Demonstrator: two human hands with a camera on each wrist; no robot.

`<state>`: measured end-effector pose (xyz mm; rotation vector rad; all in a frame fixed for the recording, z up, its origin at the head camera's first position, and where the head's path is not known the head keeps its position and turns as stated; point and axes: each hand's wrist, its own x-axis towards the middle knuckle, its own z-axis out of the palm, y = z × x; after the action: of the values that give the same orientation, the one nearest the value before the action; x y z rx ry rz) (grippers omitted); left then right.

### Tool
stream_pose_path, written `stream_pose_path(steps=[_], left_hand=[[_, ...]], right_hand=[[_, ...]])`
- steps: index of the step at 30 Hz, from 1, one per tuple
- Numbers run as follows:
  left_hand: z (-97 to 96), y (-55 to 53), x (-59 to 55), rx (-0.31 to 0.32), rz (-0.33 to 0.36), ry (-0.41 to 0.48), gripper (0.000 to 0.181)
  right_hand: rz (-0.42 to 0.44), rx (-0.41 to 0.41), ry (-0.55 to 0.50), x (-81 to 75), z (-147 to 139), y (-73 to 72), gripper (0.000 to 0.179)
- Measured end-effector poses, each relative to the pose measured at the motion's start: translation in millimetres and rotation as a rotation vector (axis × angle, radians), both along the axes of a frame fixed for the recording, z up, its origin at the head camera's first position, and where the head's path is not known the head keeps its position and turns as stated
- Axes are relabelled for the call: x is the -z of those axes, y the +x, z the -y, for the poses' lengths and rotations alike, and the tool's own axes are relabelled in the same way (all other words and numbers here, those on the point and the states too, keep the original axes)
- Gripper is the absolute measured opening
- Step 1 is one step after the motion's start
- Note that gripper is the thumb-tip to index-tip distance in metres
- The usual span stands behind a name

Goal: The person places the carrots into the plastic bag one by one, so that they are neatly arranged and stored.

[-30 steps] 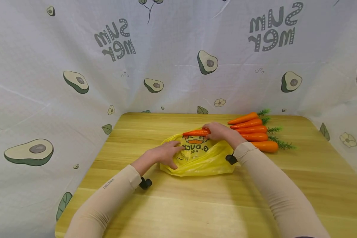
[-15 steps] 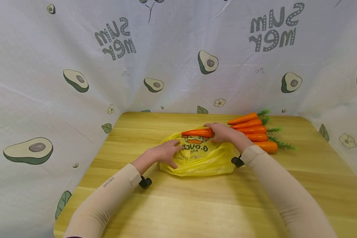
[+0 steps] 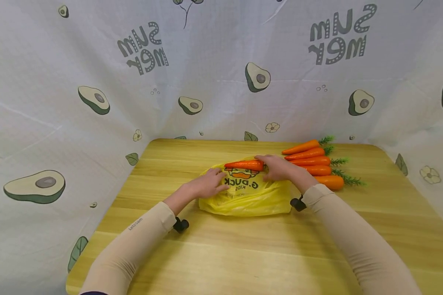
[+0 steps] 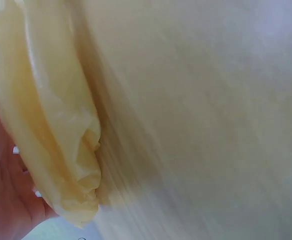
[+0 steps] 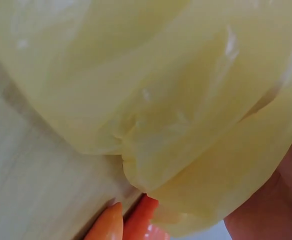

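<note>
A yellow plastic bag printed with a duck's face lies on the table. An orange carrot with a pointed tip to the left lies across its far side. The left hand rests at the bag's left edge, thumb and fingers apart; the left wrist view shows the palm behind the yellow plastic. My right hand is at the carrot's thick end, fingers and thumb spread to either side of its green top. In the right wrist view, folds of the bag cover most of the scene.
Several carrots with leafy tops lie in a row just right of the bag, close to the right forearm. A wooden table carries everything. Behind it hangs a white curtain printed with avocados.
The right hand has slid right along the carrot, uncovering its thick end. The left thumb has risen toward the fingers, and the bag's near edge has settled lower.
</note>
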<state>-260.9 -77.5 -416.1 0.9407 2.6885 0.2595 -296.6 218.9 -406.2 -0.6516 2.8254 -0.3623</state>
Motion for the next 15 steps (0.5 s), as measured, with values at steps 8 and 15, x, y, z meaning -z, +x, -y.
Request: stream_pose_path(steps=[8, 15], left_hand=[[-0.5, 0.7, 1.1, -0.08, -0.079, -0.021, 0.088], [-0.8, -4.8, -0.2, -0.114, -0.085, -0.061, 0.103]], right_hand=[[0.027, 0.008, 0.003, 2.5, 1.7, -0.2, 0.092], [0.021, -0.002, -0.02, 0.4, 6.5, 0.6, 0.069]])
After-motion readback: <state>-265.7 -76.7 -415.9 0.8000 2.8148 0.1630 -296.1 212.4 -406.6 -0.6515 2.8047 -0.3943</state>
